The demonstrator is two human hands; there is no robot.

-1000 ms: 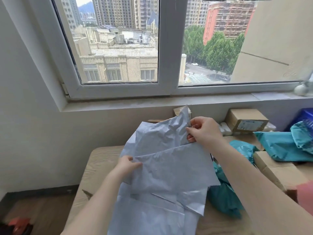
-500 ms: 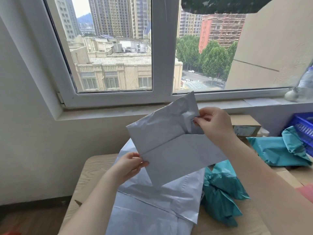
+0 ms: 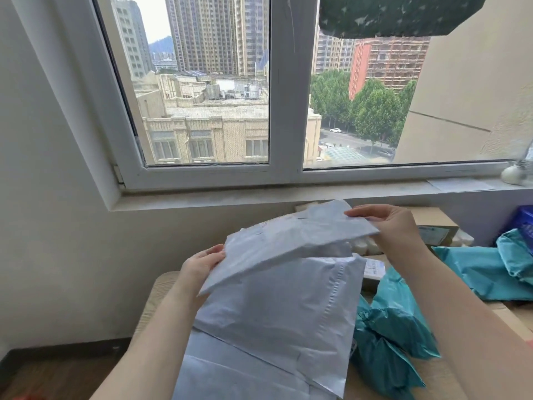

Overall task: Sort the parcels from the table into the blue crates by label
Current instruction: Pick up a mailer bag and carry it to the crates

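Left hand and right hand pinch opposite ends of a grey mailer (tilted, nearly flat), held above another grey mailer on the counter; teal bags alongside.

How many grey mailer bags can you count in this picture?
2: one grey bag held up by both hands, one grey bag lying flat on the table beneath. More may be hidden underneath.
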